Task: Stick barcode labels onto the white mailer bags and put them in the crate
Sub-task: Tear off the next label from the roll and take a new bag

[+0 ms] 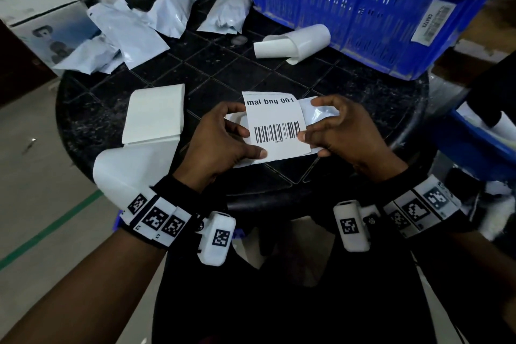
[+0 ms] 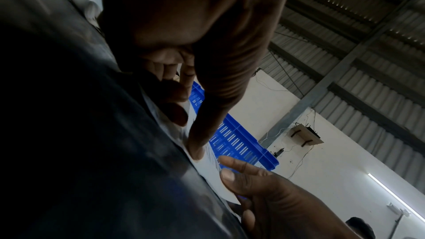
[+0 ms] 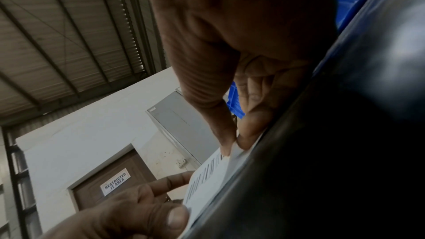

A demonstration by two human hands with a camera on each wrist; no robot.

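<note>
Barcode label [image 1: 276,126] on mailer bag [image 1: 321,114], pinched between left hand [image 1: 220,137] and right hand [image 1: 340,131]

We saw dim, soft indoor light in the head view, edges bowed by the lens. Both wrist views were dark, blurred close up, with a fluorescent tube [image 2: 394,194] glowing.

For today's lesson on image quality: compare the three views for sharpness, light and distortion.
Head view: evenly lit and sharp, the barcode label readable between the left hand and right hand, though straight lines bow toward the edges. Left wrist view: the left half is dark, the crate soft. Right wrist view: the lower right is black, the label's bars smeared.
</note>
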